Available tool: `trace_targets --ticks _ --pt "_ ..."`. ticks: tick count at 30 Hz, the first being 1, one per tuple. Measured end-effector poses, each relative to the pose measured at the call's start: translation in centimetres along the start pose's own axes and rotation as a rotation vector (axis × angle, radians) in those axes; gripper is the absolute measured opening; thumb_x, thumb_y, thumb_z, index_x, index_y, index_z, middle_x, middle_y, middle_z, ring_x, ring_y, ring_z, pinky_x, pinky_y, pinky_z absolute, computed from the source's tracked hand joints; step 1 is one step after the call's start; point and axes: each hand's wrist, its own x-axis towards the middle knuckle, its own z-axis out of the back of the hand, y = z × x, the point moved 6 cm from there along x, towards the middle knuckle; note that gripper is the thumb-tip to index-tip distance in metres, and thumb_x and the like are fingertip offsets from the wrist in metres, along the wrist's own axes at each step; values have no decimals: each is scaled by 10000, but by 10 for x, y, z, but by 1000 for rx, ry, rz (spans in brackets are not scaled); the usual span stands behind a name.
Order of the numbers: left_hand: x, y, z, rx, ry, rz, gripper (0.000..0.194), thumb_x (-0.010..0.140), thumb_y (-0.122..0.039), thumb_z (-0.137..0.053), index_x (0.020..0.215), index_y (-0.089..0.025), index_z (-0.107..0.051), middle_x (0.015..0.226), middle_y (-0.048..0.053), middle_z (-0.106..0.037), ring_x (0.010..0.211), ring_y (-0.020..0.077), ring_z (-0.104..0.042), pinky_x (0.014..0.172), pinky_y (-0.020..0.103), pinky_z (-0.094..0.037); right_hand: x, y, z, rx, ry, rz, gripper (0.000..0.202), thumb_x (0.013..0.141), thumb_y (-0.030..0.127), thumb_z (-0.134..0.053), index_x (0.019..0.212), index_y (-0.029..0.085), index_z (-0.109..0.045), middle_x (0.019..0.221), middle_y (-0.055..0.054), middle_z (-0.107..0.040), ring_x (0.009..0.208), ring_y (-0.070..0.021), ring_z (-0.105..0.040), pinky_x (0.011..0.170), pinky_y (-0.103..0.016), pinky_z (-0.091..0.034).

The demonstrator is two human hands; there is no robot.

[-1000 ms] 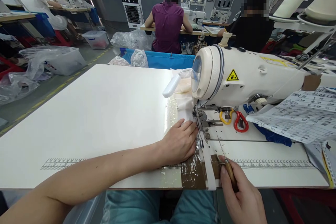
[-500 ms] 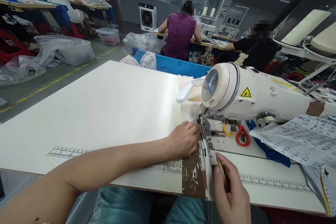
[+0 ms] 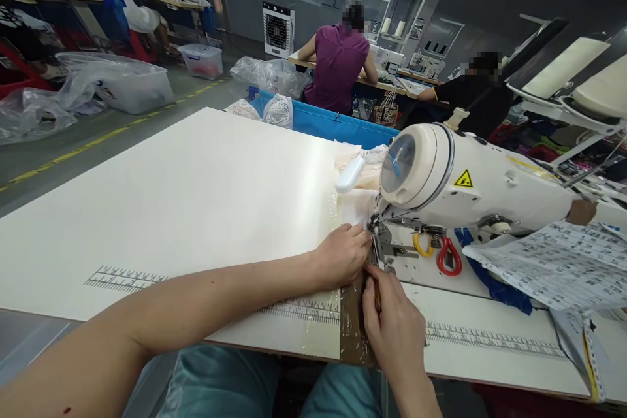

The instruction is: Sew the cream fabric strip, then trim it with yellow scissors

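Just past L hand [image 3: 345, 255] fingertips: white material [image 3: 355, 206] by sewing machine [image 3: 426, 166].
R hand [image 3: 396, 320] alongside, fingers clamped on wood-handled tool [image 3: 377, 294]; L fingers tog., can't tell if gripping. Red scissors handle [image 3: 449, 257] right of both.

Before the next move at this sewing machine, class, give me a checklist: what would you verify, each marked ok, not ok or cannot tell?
1. Tool held: ok; the right hand grips its wooden handle.
2. Tool's tip clear of fingers: cannot tell; the tip is hidden.
3. Left hand well clear of the machine's needle area: likely not ok; it lies right beside it.
4. Needle raised: cannot tell; too small to see.
5. Paper away from both hands: ok; it is off to the right.
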Motion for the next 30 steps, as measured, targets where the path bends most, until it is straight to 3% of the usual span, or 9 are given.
trace_targets --ticks 11,17,20,24,30 --pt "-1 0 0 -33 17 26 288 938 -204 -419 1030 -57 -649 1139 172 -616 1021 269 -549 845 395 -460 -1 4 -2 -153 -2 6 315 1002 190 -344 1060 137 -649 854 -37 -730 597 -147 -687 450 -243 -416" --pt "1 11 -2 -76 37 75 363 930 -212 -426 1195 -40 -605 1213 161 -609 1104 274 -535 916 405 -453 4 7 -10 -381 52 -36 284 927 136 -469 1131 145 -666 851 -44 -753 539 -161 -684 416 -266 -377" --pt "3 17 -2 -99 39 88 352 915 -197 -440 1182 -52 -619 1240 153 -610 1128 271 -537 942 409 -453 7 7 -14 -418 86 -64 308 895 140 -526 1167 150 -669 858 -52 -756 513 -162 -672 402 -275 -358" --pt "4 24 -1 -117 22 92 316 890 -162 -461 1138 -73 -636 1259 141 -610 1147 270 -538 969 419 -452 4 7 -10 -336 70 -57 320 924 139 -469 1180 140 -660 887 -56 -756 514 -162 -671 405 -274 -377" --pt "5 34 -4 -196 -50 140 295 909 -143 -434 1152 -93 -595 1223 131 -614 1111 247 -544 941 398 -478 -17 -13 10 -24 16 -62 337 1026 255 -355 1222 157 -612 1049 -68 -732 880 -175 -707 658 -232 -508"
